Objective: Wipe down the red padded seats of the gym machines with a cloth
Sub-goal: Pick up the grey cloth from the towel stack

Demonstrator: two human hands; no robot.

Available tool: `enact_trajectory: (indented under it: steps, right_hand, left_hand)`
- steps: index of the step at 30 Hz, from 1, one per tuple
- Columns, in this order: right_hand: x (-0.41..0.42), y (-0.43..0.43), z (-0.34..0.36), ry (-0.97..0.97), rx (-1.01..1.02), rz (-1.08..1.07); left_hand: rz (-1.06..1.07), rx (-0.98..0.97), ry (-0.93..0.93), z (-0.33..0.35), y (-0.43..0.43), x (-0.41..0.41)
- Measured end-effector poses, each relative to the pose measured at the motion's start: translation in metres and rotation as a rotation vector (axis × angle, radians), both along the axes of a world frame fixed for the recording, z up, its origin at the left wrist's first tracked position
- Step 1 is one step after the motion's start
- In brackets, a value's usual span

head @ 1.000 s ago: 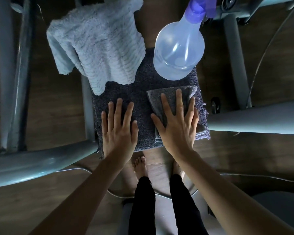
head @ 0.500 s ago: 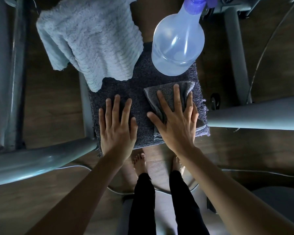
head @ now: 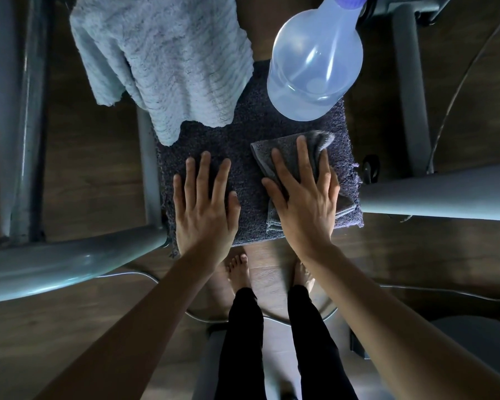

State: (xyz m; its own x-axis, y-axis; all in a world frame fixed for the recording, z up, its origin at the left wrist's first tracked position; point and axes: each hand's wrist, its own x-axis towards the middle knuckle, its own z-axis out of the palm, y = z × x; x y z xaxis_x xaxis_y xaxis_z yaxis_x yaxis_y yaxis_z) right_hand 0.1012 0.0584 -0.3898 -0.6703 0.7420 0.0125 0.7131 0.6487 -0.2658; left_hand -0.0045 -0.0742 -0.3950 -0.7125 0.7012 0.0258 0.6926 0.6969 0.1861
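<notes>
A small folded grey cloth (head: 274, 153) lies on the right half of a square pad with a dark, shaggy purple-grey cover (head: 248, 131). No red padding shows. My right hand (head: 303, 194) lies palm down on the cloth with fingers spread, pressing it, and the cloth's far corner is bunched at my fingertips. To the left of the cloth, my left hand (head: 204, 206) rests flat on the bare cover, fingers apart and holding nothing.
A translucent spray bottle (head: 315, 67) with a purple top stands on the pad's far right. A fluffy pale blue towel (head: 162, 62) drapes over the far left corner. Grey machine tubes (head: 439, 194) flank the pad on both sides. Below is wooden floor and my bare feet (head: 238, 272).
My right fingers have pushed the grey cloth's far corner into a bunch. Both hands stay in about the same places on the pad.
</notes>
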Motion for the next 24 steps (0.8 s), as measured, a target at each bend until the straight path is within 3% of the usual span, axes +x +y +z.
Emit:
enact_trajectory:
  steps: [6, 14, 20, 24]
  right_hand:
    - [-0.001, 0.0, -0.008, 0.188, 0.09, 0.058]
    - [-0.007, 0.001, -0.007, 0.3, 0.01, -0.004]
    - [-0.002, 0.012, 0.006, 0.463, -0.161, 0.053]
    - [0.014, 0.005, 0.052, 0.506, -0.268, -0.065]
  left_hand:
    - [0.004, 0.004, -0.005, 0.001, 0.001, 0.0]
    - [-0.002, 0.013, -0.037, 0.002, 0.001, -0.001]
    - [0.014, 0.087, -0.267, 0.025, 0.001, -0.007]
    - [-0.004, 0.172, -0.332, 0.079, 0.003, -0.004]
